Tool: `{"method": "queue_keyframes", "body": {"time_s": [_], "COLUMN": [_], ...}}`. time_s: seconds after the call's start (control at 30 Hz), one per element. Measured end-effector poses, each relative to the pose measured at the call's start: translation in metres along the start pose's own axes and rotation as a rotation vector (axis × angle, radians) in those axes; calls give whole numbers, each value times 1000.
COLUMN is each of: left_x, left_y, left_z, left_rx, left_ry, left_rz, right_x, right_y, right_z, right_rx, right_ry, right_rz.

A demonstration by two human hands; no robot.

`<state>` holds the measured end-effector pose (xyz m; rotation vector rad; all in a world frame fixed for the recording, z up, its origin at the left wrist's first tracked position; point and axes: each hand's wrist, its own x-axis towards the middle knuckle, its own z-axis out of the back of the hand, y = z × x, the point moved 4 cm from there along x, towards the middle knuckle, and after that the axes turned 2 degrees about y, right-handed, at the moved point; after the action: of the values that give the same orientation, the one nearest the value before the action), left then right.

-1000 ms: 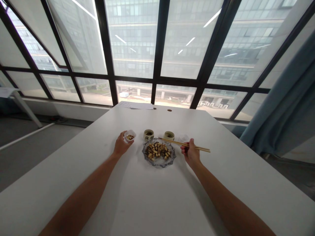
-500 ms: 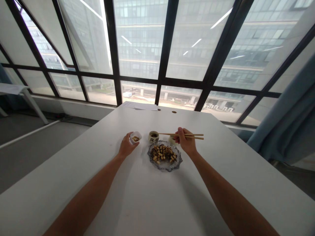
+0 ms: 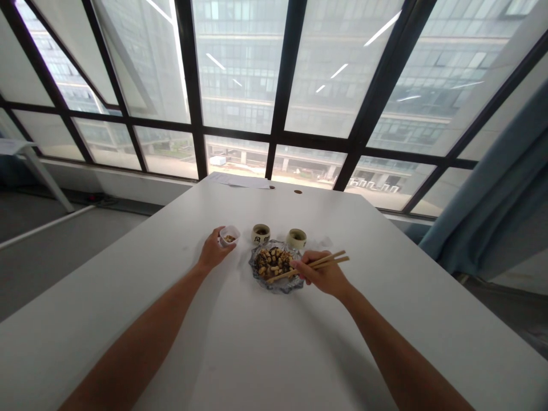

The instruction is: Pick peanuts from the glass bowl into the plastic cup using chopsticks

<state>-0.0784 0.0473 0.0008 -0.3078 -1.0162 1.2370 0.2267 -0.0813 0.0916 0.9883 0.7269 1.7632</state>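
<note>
My left hand [image 3: 212, 251] is wrapped round a small white cup [image 3: 229, 235] holding a few nuts, lifted a little off the white table [image 3: 257, 342]. My right hand [image 3: 323, 277] grips a pair of wooden chopsticks [image 3: 310, 266], whose tips reach down into the near left side of a scalloped glass dish [image 3: 274, 264] filled with peanuts. Two small ceramic cups stand just behind the dish, one [image 3: 261, 233] to the left and one [image 3: 296, 238] to the right.
A sheet of paper [image 3: 240, 180] lies at the table's far edge, near two small round holes [image 3: 297, 192]. Beyond are large windows with black frames [image 3: 278, 85], a blue curtain [image 3: 492, 194] at the right and another white table [image 3: 17, 149] at the far left.
My right hand came down from above the ceramic cups to the near side of the dish, turning the chopsticks so their tips dip into the peanuts. The left hand kept the white cup nearly still.
</note>
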Motion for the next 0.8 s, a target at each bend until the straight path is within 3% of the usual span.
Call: {"method": "queue_keyframes", "body": {"time_s": [0.07,0.23,0.4,0.5,0.8], "left_x": [0,1,1,0,0], "left_y": [1,1,2,2,-2], "left_z": [0,-1,0,0,2], "left_rx": [10,2,-6,-5,-1], "left_ry": [2,13,27,28,37], "left_rz": [4,14,28,24,30], "right_x": [2,10,7,3,0], "right_y": [1,-6,-16,-14,-1], "right_z": [-7,2,17,13,9], "right_rx": [-43,-211,-112,-77,-353], "right_ry": [47,-83,-195,-157,-126], "right_rz": [23,115,77,82,174]}}
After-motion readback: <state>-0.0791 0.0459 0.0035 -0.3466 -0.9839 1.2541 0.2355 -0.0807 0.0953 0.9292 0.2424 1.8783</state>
